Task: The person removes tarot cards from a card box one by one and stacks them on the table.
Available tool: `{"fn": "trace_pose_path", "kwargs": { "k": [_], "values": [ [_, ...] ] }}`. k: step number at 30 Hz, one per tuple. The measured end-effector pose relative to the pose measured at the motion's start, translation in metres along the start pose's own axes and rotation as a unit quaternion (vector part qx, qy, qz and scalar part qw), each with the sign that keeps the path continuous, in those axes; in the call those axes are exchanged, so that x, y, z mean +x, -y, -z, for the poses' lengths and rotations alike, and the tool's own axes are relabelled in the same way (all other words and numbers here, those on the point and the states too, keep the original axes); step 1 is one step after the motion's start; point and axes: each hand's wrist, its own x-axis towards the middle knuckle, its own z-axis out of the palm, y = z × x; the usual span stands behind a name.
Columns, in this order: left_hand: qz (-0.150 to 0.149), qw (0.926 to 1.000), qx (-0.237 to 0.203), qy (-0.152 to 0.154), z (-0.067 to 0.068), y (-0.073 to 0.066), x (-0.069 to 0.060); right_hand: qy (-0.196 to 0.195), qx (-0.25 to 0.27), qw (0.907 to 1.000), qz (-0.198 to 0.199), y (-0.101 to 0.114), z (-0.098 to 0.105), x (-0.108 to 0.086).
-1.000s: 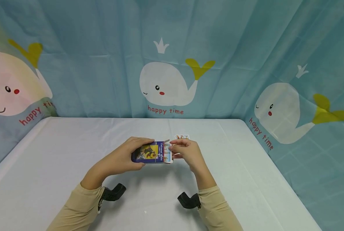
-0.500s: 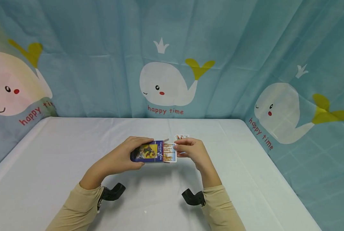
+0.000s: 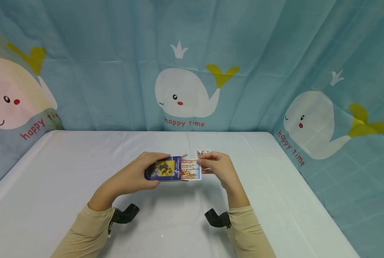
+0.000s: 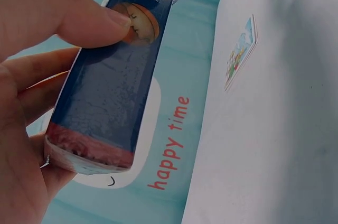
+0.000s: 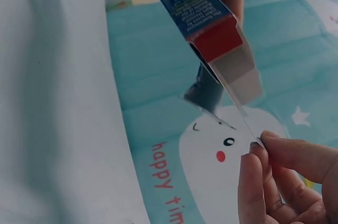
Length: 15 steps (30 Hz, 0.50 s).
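In the head view my left hand (image 3: pixel 134 175) grips a dark blue card box (image 3: pixel 162 169) by its long sides, above the table. My right hand (image 3: pixel 220 167) pinches the outer end of a picture card (image 3: pixel 190 170) that sticks partly out of the box's open right end. The right wrist view shows the card (image 5: pixel 238 106) edge-on between thumb and fingertips, with the box flaps (image 5: pixel 238 74) spread. Behind my right fingers lies another card (image 3: pixel 202 152) on the table, partly hidden in the head view; the left wrist view shows this card (image 4: pixel 242 52) too.
A white cloth covers the table (image 3: pixel 82 157). Behind and beside it hangs a blue curtain (image 3: pixel 114 89) printed with whales. Black wrist devices are strapped at both sleeves, the left device (image 3: pixel 125 214) and the right device (image 3: pixel 217 218).
My right hand has moved to the right, and the pinched card now sticks farther out of the box. My left hand and the box have shifted only slightly left.
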Motion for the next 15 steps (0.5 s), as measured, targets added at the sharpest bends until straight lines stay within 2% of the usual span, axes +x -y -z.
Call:
{"fn": "trace_pose_path", "kwargs": {
  "k": [15],
  "values": [
    [0.007,0.9999,0.011,-0.007,0.006,0.006,-0.003,-0.032,0.002,0.9994,-0.010,0.000,0.016,0.002]
  ]
}}
